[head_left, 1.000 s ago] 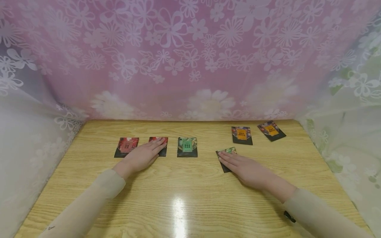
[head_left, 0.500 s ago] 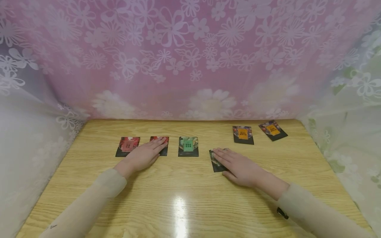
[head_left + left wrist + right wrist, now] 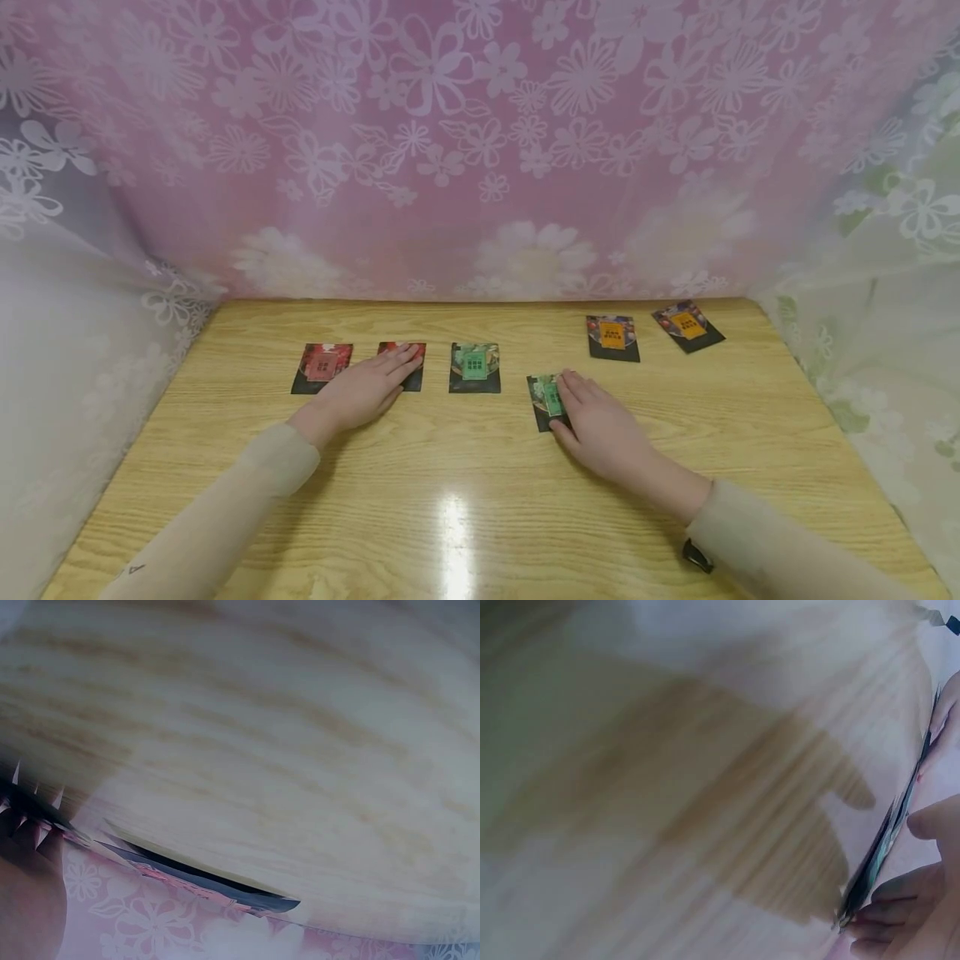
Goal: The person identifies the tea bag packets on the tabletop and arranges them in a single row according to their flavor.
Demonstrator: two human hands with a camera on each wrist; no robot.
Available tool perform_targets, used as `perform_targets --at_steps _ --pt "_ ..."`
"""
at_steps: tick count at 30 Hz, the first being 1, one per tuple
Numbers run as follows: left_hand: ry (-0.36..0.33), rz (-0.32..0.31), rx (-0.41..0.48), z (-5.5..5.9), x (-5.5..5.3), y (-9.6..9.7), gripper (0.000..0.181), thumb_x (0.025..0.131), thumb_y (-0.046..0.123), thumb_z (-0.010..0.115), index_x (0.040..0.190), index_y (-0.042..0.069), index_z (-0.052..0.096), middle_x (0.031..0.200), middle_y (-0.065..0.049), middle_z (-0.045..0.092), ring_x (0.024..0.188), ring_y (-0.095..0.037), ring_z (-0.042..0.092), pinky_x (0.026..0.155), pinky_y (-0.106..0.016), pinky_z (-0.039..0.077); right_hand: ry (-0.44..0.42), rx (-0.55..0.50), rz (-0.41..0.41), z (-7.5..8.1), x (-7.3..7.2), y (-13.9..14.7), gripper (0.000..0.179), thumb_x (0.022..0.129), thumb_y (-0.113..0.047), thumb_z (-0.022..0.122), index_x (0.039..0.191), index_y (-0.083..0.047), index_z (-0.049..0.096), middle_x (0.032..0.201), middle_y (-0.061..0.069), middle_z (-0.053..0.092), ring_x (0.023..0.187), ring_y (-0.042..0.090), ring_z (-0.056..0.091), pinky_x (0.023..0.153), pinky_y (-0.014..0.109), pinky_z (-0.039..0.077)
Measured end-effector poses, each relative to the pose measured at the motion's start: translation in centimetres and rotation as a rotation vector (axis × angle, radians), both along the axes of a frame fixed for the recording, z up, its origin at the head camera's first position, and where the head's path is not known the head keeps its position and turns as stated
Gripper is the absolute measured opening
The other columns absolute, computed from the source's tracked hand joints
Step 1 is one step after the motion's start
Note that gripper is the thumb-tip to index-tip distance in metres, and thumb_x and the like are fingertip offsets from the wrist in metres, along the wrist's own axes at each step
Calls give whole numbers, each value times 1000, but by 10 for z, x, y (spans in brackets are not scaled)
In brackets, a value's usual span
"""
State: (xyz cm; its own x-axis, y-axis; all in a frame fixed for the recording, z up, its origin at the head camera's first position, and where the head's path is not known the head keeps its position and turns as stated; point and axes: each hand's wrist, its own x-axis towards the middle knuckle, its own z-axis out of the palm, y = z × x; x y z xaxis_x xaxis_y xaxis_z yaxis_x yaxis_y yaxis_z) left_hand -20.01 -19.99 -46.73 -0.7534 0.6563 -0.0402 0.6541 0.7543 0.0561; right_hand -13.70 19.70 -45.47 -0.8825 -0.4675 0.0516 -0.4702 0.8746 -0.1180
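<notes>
My left hand (image 3: 360, 390) rests flat on a red-and-black packet (image 3: 412, 379), fingers straight and covering much of it. Left of that hand lies another red packet (image 3: 321, 368). To its right is a green packet (image 3: 475, 367), untouched. The straight fingers of my right hand (image 3: 607, 433) lie over the right side of a second green packet (image 3: 545, 402), which sits slightly tilted and nearer to me. In the right wrist view, the right hand (image 3: 922, 907) touches a packet seen nearly edge-on. The left wrist view has the left hand (image 3: 30, 900) at its lower left corner.
Two orange-labelled packets, one nearly straight (image 3: 613, 338) and one turned (image 3: 687, 327), lie at the back right of the wooden table (image 3: 375, 500). A pink floral curtain (image 3: 420, 167) hangs behind the far edge, with pale cloth at both sides.
My right hand has slid the green packet leftward and straightened it somewhat. Its fingers have since shifted right, uncovering more of the label. The left hand has stayed on the red packet.
</notes>
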Motion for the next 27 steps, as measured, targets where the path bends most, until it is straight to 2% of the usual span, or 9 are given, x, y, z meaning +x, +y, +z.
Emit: perform_targets --at_steps 8,13,20,23,27 --pt "-10 12 -4 -1 0 -1 58 113 23 54 167 11 37 175 -10 30 161 -31 35 129 -52 38 18 59 -7 0 -9 -12 73 105 -42 66 151 13 50 158 31 50 149 44 49 126 55 42" --pt "-8 6 9 0 1 0 58 112 22 54 166 10 38 175 -11 31 160 -32 36 128 -52 39 10 44 86 -3 -19 -9 74 105 -38 67 156 10 45 164 28 44 154 42 43 128 56 37" --pt "-4 -2 15 2 2 3 57 112 21 56 165 8 39 173 -12 34 159 -33 37 128 -52 40 -84 45 243 -6 -32 8 70 110 -28 58 166 3 29 175 20 25 163 38 27 133 57 27" --pt "-2 -3 10 3 2 3 57 112 20 55 165 8 39 173 -13 35 159 -33 38 127 -52 40 -55 81 284 -5 -37 17 66 109 -20 57 165 3 32 174 20 28 162 38 30 133 56 29" --pt "-1 -3 6 3 2 2 57 112 20 54 166 8 38 174 -12 33 160 -32 36 128 -52 39 -6 108 295 -4 -41 26 62 108 -16 60 162 4 38 171 21 35 159 39 36 131 55 33"
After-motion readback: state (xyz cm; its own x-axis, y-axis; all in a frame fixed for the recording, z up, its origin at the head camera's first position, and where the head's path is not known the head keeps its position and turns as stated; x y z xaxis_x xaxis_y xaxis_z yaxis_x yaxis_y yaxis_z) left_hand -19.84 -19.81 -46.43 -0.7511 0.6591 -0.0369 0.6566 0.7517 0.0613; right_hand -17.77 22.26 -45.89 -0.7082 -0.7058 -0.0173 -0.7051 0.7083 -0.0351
